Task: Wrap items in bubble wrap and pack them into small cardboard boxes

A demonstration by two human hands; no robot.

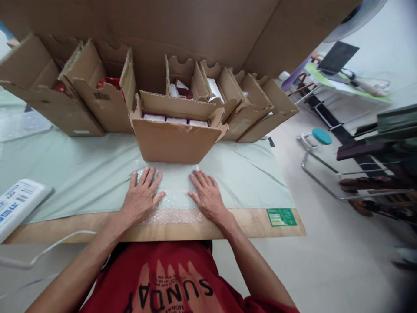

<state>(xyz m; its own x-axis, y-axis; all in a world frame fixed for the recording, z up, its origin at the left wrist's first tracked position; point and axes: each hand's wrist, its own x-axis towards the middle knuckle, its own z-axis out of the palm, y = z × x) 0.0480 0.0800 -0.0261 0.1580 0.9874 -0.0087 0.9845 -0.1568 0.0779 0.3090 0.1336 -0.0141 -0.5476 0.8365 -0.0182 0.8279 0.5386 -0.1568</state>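
Left hand [143, 195] and right hand [209, 198] lie flat on clear bubble wrap [176, 189].
Both are palm down with fingers extended, gripping nothing, and hide parts of the wrap's left and right sides; it lies at the table's near middle, its far edge hard to make out by a cardboard box [174, 141]. Only the tops of the packs [177, 121] inside show. Contents of the far boxes [87, 93] are mostly hidden, and a white object [24, 204] at left is cut off.
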